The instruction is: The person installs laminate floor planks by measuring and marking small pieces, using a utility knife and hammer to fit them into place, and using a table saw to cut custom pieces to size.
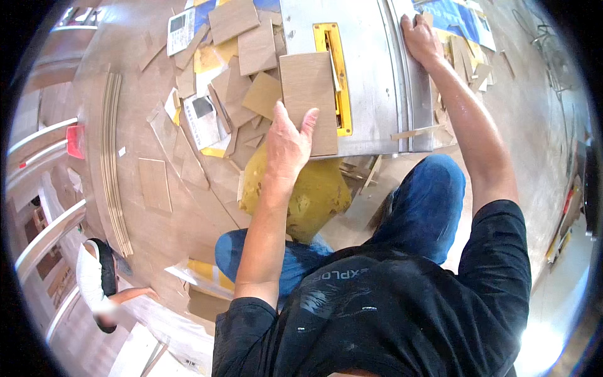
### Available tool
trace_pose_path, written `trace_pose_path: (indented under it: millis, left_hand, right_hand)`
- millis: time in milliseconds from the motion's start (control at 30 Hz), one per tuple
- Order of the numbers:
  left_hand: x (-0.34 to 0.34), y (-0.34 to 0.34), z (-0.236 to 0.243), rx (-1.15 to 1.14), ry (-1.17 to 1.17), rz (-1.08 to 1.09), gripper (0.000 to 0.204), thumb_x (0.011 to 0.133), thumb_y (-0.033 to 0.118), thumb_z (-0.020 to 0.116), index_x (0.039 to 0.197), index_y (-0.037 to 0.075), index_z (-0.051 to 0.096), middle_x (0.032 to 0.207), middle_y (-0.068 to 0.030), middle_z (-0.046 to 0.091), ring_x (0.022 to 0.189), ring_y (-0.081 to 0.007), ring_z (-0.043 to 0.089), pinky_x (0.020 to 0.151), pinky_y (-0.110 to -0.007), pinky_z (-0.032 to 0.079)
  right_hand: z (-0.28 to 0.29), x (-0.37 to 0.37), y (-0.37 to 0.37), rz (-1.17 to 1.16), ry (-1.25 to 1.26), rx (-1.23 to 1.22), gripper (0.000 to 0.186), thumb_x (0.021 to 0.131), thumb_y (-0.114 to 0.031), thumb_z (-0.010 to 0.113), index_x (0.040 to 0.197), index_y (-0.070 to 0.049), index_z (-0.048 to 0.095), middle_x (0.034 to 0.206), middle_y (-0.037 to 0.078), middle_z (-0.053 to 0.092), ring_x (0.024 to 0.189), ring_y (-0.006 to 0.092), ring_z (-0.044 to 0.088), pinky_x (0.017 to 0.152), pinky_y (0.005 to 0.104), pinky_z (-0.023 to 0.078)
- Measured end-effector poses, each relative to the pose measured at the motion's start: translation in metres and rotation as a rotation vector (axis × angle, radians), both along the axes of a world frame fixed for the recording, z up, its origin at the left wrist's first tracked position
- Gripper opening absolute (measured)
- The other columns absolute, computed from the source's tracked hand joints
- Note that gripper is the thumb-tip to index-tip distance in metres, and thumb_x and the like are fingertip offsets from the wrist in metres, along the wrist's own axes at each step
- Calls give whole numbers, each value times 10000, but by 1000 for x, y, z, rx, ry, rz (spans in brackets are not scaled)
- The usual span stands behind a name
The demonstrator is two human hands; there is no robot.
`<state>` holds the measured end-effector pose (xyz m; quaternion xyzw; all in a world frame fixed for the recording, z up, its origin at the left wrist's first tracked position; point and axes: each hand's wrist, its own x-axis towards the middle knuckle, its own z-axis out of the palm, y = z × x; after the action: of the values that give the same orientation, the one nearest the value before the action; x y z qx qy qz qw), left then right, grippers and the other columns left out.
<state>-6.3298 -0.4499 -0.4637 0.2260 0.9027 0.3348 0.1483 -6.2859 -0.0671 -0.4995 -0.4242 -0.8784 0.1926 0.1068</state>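
Note:
A flat wooden board [309, 78] lies on the grey metal top of a table saw [370, 81], beside the yellow slotted insert [345, 116]. My left hand [289, 141] grips the board's near left part, thumb on top and the other fingers along its left edge, partly hidden. On the right, my right hand [421, 41] is curled over the far part of the long metal fence [402, 75]. A thin wood strip [416, 132] lies across the fence's near end. I cannot make out the blade clearly in the dark slot.
Wood offcuts [235, 94] are heaped left of the saw, with more scraps [465, 60] at its right. A stack of long boards [113, 163] lies on the floor farther left. Another person [100, 276] bends at the lower left. My jeans-covered knee [433, 195] is near the saw.

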Motion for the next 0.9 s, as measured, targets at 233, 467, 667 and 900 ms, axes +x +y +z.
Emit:
trace_pose_path:
  millis: [233,467,667,900]
  left_hand:
    - [-75,42,-3,15,3,82,810,973,517,561,1402,-139,360,1236,-399,562,1196,-478,560,1012,-468,460]
    - [-89,65,-4,-58,-30,26,858,971,570,520,1426,-129,317,1264,-390,552,1213,-484,545,1021,-485,454]
    - [-71,59,-7,-68,48,-3,797,972,532,550,1368,-136,372,1195,-372,593,1132,-474,593,958,-489,488]
    - [-31,30,2,22,35,-65,702,989,471,561,1295,-140,399,1040,-369,619,973,-524,606,806,-507,518]
  right_hand:
    - [9,-2,-1,19,21,42,653,998,-507,402,1349,34,504,1233,346,604,1194,495,559,1038,506,431]
    - [18,-2,-8,-1,12,21,661,999,-497,399,1359,50,492,1261,333,595,1220,469,554,1060,498,423]
    - [16,-3,-9,6,2,-3,650,1003,-487,390,1347,55,494,1245,333,603,1191,482,568,1035,513,441]
    - [17,0,-5,5,7,0,635,996,-483,390,1287,61,535,1195,338,623,1161,495,576,1020,513,446]
